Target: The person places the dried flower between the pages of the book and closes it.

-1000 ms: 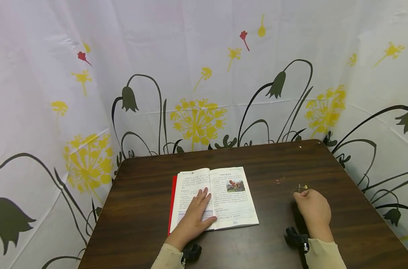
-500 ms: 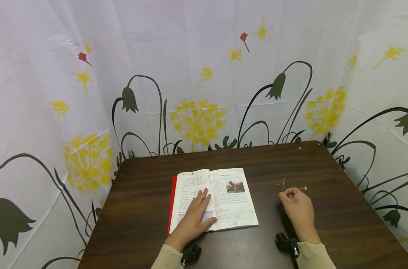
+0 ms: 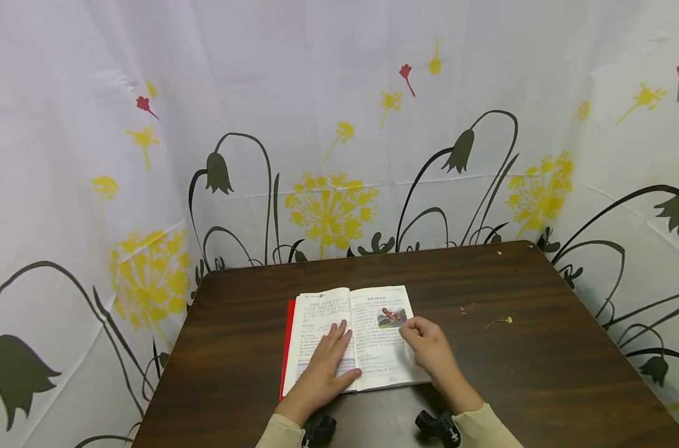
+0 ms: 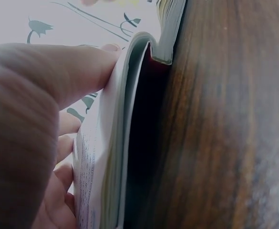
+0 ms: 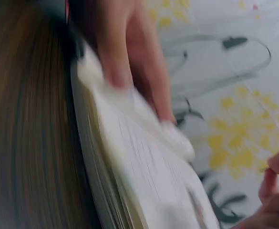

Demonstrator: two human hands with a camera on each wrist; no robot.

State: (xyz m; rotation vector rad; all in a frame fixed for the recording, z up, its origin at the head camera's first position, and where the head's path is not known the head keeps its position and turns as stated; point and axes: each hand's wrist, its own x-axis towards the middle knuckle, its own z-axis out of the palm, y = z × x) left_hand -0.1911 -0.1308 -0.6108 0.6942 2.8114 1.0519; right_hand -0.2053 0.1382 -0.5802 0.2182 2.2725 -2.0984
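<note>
An open book with printed pages and a small coloured picture lies on the dark wooden table. Flat across the left page and the fold rests my left hand, fingers spread; its thumb presses near the fold in the left wrist view. Over the right page, beside the picture, is my right hand, thumb and forefinger pinched together. In the right wrist view only a tiny tip of the thin flower stem shows at these fingertips; the rest is hidden.
A small yellow dried flower on a thin stem lies on the table right of the book. Small reddish bits lie behind it. A pale scrap is near the far edge, before a flower-print curtain.
My right hand has lifted the thin stem from beside the yellow flower and moved left over the book's right page. My left hand stays on the book.
</note>
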